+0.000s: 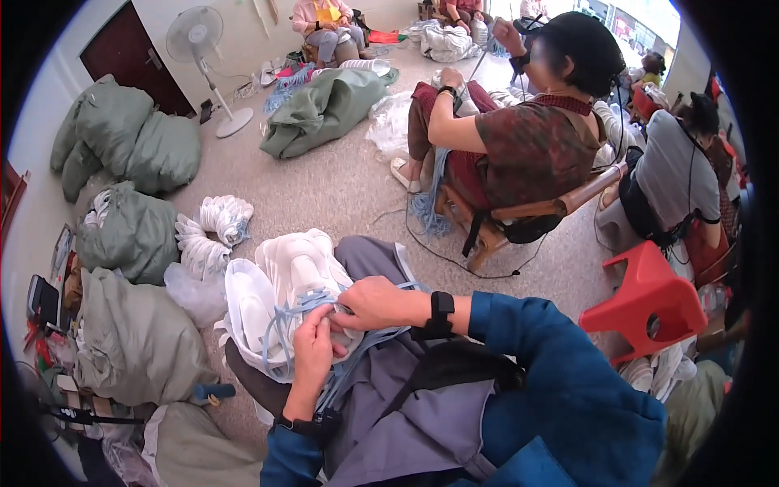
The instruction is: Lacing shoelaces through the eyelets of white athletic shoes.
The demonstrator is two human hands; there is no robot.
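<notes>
A stack of white shoe uppers (302, 258) rests across my lap, soles or linings turned up. Light blue laces (282, 325) run over and through the near part of the stack, and more of them hang in a bunch toward my apron. My left hand (313, 347) is closed, thumb and fingertips pinched at the laces. Just right of it, my right hand (380, 303) is also closed, its fingers bent around the laces on the uppers. The two hands almost touch at the fingertips. Exactly which strand each one pinches is partly hidden by the fingers.
Grey-green sacks (139, 337) line the left side. A ring of white uppers (213, 235) lies on the floor beyond my lap. A white standing fan (197, 36) is far left. A co-worker (527, 138) sits on a bamboo chair (560, 203); a red stool (645, 300) stands right.
</notes>
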